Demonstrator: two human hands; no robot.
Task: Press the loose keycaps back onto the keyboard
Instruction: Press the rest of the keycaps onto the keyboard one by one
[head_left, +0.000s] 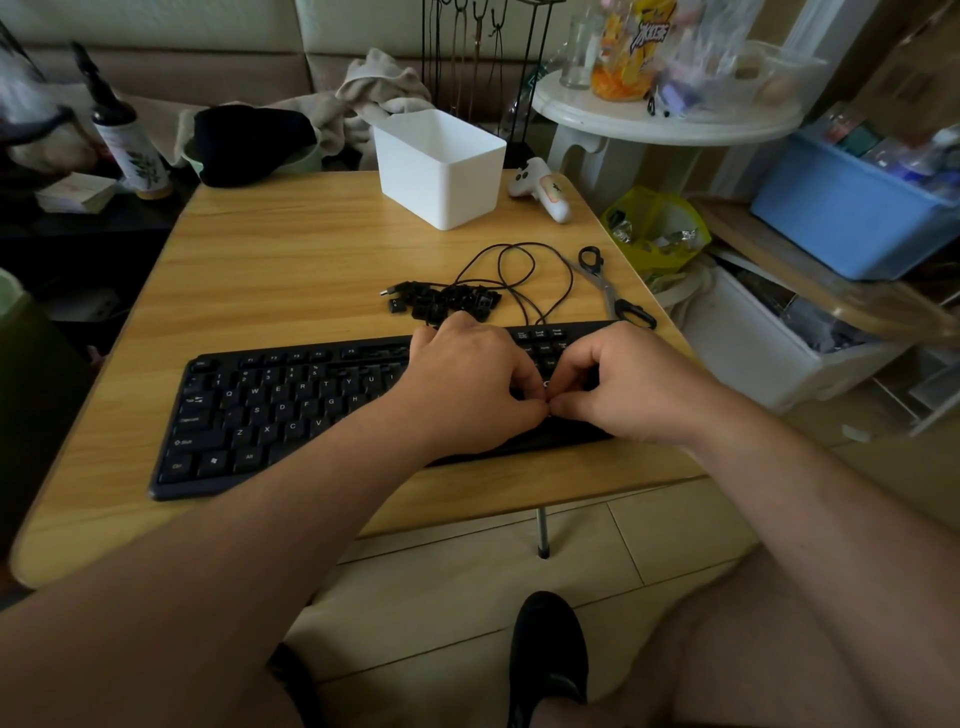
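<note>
Both hands meet over the right half of the keyboard (291, 410): left hand (467, 384) and right hand (618, 387) have fingers curled, tips touching; whether they pinch a keycap, I cannot tell. Loose keycaps (447, 301) sit heaped just behind, beside the cable (519, 270). The white bin (441, 171) stands farther back, contents hidden.

Bare forearms, no sleeves; a black shoe (548, 660) on one foot.
</note>
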